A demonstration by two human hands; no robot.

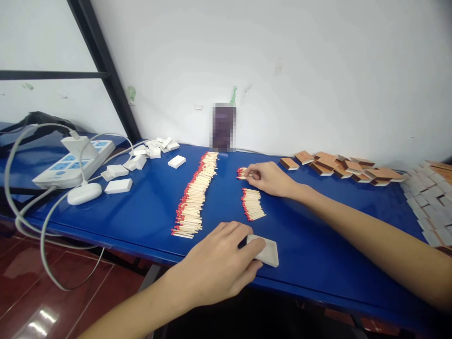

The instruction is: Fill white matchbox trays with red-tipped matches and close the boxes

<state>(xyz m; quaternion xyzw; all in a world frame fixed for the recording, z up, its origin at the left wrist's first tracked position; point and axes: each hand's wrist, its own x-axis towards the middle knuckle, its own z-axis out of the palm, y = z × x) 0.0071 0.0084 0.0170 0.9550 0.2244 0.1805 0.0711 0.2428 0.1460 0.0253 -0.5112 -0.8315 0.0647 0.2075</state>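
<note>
My left hand (221, 261) rests near the table's front edge, fingers curled on a white matchbox tray (269, 250). My right hand (270, 179) reaches across the blue table (141, 212) and pinches a small bunch of red-tipped matches (241, 173). Just in front of that hand lies a second small bundle of matches (252, 205). A long row of matches (196, 195) runs from the back of the table toward the front, left of both hands.
White inner trays (148, 153) lie scattered at the back left beside a white power strip (72, 162) with grey cables. Brown matchbox sleeves (346, 167) are heaped at the back right, more boxes (432, 197) at the far right. A dark blurred object (223, 126) stands against the wall.
</note>
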